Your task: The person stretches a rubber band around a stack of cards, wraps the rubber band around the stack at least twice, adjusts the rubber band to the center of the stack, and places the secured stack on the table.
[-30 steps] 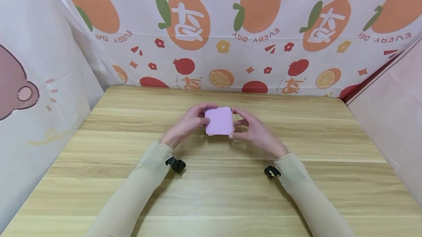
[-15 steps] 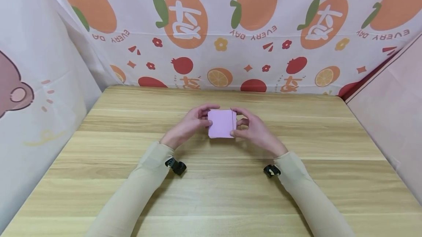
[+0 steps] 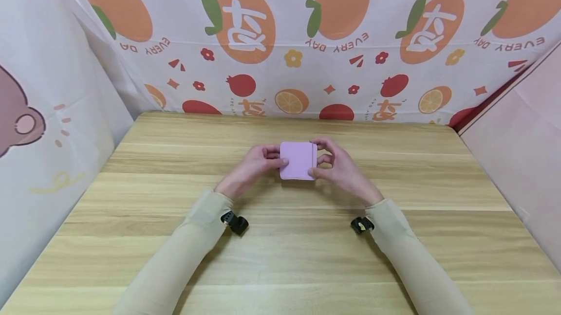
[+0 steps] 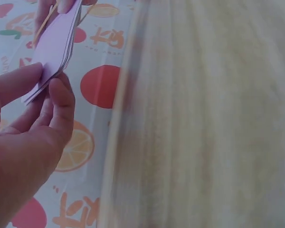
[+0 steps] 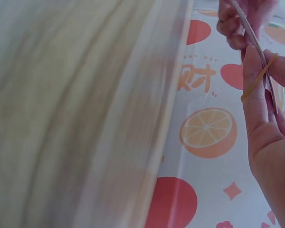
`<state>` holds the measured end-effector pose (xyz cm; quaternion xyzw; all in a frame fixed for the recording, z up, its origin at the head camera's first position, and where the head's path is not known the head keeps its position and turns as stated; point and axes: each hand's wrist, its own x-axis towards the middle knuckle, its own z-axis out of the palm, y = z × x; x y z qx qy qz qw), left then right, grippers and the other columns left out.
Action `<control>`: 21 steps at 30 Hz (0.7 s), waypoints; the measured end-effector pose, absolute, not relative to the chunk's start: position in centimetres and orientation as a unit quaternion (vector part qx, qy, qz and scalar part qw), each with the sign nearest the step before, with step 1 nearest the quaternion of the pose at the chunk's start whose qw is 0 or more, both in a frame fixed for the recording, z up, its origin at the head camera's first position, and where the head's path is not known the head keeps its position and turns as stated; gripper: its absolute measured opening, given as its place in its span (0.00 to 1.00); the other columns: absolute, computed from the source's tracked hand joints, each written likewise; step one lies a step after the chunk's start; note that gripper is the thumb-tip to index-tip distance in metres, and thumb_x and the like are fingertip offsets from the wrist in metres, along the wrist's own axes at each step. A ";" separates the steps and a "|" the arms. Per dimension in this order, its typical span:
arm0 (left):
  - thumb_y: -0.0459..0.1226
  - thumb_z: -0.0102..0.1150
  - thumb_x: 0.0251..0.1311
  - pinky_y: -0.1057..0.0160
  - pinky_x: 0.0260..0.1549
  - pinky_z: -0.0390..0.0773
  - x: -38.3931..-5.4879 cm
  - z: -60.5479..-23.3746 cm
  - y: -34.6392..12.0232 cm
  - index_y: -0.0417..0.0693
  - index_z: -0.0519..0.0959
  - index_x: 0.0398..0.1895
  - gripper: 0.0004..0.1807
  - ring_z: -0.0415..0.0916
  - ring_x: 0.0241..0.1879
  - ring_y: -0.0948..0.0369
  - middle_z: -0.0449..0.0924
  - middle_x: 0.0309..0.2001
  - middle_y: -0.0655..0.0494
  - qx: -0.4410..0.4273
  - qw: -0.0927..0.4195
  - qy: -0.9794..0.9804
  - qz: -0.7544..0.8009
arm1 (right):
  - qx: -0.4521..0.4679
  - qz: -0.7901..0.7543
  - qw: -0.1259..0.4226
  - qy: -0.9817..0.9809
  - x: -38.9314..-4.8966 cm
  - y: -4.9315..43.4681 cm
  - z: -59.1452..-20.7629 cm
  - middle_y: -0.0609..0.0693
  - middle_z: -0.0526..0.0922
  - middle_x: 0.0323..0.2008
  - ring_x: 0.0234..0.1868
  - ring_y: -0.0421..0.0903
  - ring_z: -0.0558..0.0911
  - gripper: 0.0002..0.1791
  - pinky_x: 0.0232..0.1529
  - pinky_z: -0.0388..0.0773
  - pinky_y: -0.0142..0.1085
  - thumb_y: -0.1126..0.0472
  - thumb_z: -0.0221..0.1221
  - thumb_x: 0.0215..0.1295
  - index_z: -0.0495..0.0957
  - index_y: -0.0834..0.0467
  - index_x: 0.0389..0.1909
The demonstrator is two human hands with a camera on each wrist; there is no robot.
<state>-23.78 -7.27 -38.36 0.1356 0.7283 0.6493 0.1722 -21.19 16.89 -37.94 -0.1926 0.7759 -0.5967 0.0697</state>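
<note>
Purple cards point(image 3: 297, 159): a thin stack pinched between the fingertips of both hands, flat face toward the person; the left wrist view shows several layers along the edge.
Rubber band point(image 5: 260, 77): stretched over the right fingers and across the end of the stack they hold; in the head view it crosses the face as a line just beside the right thumb.
Left hand point(image 3: 252, 166): gripping the stack's edge, thumb on the face, fingers curled behind.
Right hand point(image 3: 344, 169): gripping the opposite end, thumb near the nearer corner, forefinger at the farther one.
Good handling: by judgement, the left pinch should stay firm and the layers flush, while the right fingers let the band down gently, one side at a time.
Likely trouble: so near the end, the band could slip off a corner or bow the cards.
Wooden table point(image 3: 280, 247): beneath the fingers.
Fruit-print cloth point(image 3: 291, 79): beyond the fingertips.
Beige sleeves point(image 3: 186, 242): behind both hands.
</note>
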 end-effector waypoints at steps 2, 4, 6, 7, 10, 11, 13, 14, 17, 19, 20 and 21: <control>0.30 0.61 0.63 0.57 0.42 0.77 -23.8 -38.5 -7.3 0.32 0.78 0.46 0.11 0.76 0.34 0.61 0.81 0.37 0.50 0.143 0.172 0.734 0.641 | -0.192 -0.600 0.071 0.773 -21.2 16.9 -38.0 0.58 0.70 0.56 0.42 0.53 0.81 0.38 0.38 0.84 0.42 0.78 0.66 0.55 0.64 0.59 0.66; 0.29 0.61 0.63 0.57 0.40 0.77 -23.7 -38.5 -7.2 0.32 0.79 0.45 0.09 0.75 0.32 0.62 0.80 0.35 0.51 0.151 0.172 0.733 0.640 | -0.188 -0.606 0.074 0.770 -21.3 16.9 -37.9 0.58 0.70 0.55 0.41 0.52 0.81 0.37 0.38 0.84 0.43 0.78 0.66 0.55 0.64 0.60 0.65; 0.28 0.60 0.63 0.57 0.39 0.77 -23.6 -38.5 -7.2 0.32 0.79 0.44 0.09 0.75 0.32 0.62 0.81 0.34 0.51 0.154 0.171 0.730 0.643 | -0.181 -0.616 0.081 0.762 -21.3 16.9 -38.0 0.58 0.71 0.54 0.40 0.52 0.82 0.36 0.36 0.84 0.46 0.78 0.66 0.55 0.64 0.60 0.64; 0.28 0.61 0.63 0.56 0.39 0.77 -23.6 -38.4 -7.1 0.32 0.79 0.44 0.08 0.75 0.32 0.62 0.81 0.34 0.51 0.155 0.170 0.730 0.643 | -0.179 -0.622 0.084 0.758 -21.3 17.0 -38.0 0.59 0.71 0.54 0.39 0.52 0.82 0.35 0.35 0.84 0.48 0.77 0.66 0.55 0.64 0.60 0.63; 0.27 0.61 0.61 0.56 0.39 0.78 -23.3 -38.2 -7.0 0.32 0.79 0.42 0.08 0.76 0.32 0.62 0.81 0.33 0.51 0.159 0.164 0.732 0.641 | -0.170 -0.634 0.091 0.749 -21.3 17.0 -38.0 0.60 0.73 0.53 0.39 0.52 0.82 0.33 0.33 0.83 0.53 0.76 0.66 0.56 0.64 0.61 0.61; 0.26 0.62 0.61 0.56 0.38 0.78 -23.2 -38.1 -7.0 0.32 0.79 0.42 0.07 0.76 0.32 0.62 0.81 0.33 0.51 0.159 0.162 0.733 0.641 | -0.169 -0.636 0.092 0.747 -21.3 17.0 -38.1 0.60 0.73 0.53 0.40 0.52 0.83 0.32 0.33 0.83 0.53 0.76 0.65 0.56 0.64 0.62 0.61; 0.26 0.62 0.60 0.58 0.37 0.78 -23.1 -37.9 -6.9 0.31 0.79 0.40 0.07 0.75 0.32 0.61 0.81 0.32 0.51 0.163 0.155 0.737 0.637 | -0.167 -0.637 0.095 0.747 -21.3 17.0 -38.2 0.61 0.74 0.53 0.42 0.53 0.83 0.30 0.33 0.84 0.51 0.75 0.65 0.57 0.65 0.63 0.60; 0.25 0.62 0.59 0.58 0.37 0.78 -23.0 -37.9 -6.9 0.31 0.79 0.40 0.07 0.75 0.32 0.61 0.80 0.32 0.51 0.165 0.151 0.739 0.636 | -0.166 -0.637 0.095 0.747 -21.3 17.0 -38.2 0.61 0.74 0.53 0.43 0.53 0.83 0.30 0.34 0.84 0.49 0.74 0.65 0.58 0.65 0.63 0.59; 0.24 0.62 0.58 0.60 0.37 0.78 -22.9 -37.9 -6.8 0.30 0.80 0.40 0.07 0.75 0.32 0.61 0.80 0.32 0.50 0.169 0.140 0.741 0.635 | -0.163 -0.637 0.098 0.747 -21.3 17.1 -38.3 0.61 0.74 0.54 0.45 0.54 0.82 0.28 0.35 0.84 0.45 0.73 0.65 0.58 0.66 0.64 0.59; 0.24 0.63 0.58 0.60 0.37 0.78 -22.9 -38.0 -6.8 0.30 0.80 0.41 0.08 0.75 0.32 0.61 0.80 0.32 0.50 0.170 0.134 0.742 0.634 | -0.161 -0.639 0.098 0.746 -21.2 17.1 -38.3 0.61 0.74 0.53 0.45 0.54 0.82 0.28 0.36 0.84 0.45 0.73 0.65 0.58 0.67 0.64 0.58; 0.24 0.63 0.58 0.60 0.36 0.78 -22.9 -38.0 -6.8 0.30 0.80 0.41 0.08 0.75 0.32 0.61 0.80 0.32 0.50 0.170 0.132 0.742 0.635 | -0.161 -0.638 0.097 0.746 -21.2 17.1 -38.4 0.61 0.74 0.53 0.46 0.54 0.82 0.28 0.37 0.84 0.45 0.72 0.65 0.58 0.67 0.65 0.58; 0.24 0.63 0.58 0.60 0.36 0.79 -22.9 -38.0 -6.8 0.30 0.80 0.41 0.08 0.75 0.32 0.62 0.80 0.32 0.50 0.171 0.131 0.743 0.634 | -0.161 -0.638 0.097 0.747 -21.2 17.1 -38.4 0.61 0.74 0.53 0.46 0.54 0.82 0.28 0.37 0.84 0.45 0.72 0.65 0.58 0.67 0.65 0.58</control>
